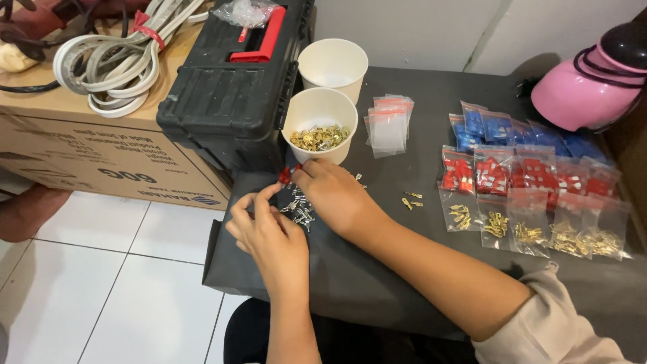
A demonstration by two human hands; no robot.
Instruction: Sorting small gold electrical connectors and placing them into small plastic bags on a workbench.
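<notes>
Silver metal terminals (298,207) lie in a small heap on the dark cloth (377,269), between my hands. My left hand (269,236) pinches thumb to forefinger, possibly on one terminal; too small to tell. My right hand (333,192) curls fingers-down over red sleeves (286,176), just near the paper cup (319,125) of brass terminals.

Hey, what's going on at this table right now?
A person sits at a dark table, working over a small pile of metal terminals. The right hand pinches a red piece just below a paper cup of brass terminals; the left hand picks at the pile. Filled bags lie in rows to the right.
</notes>
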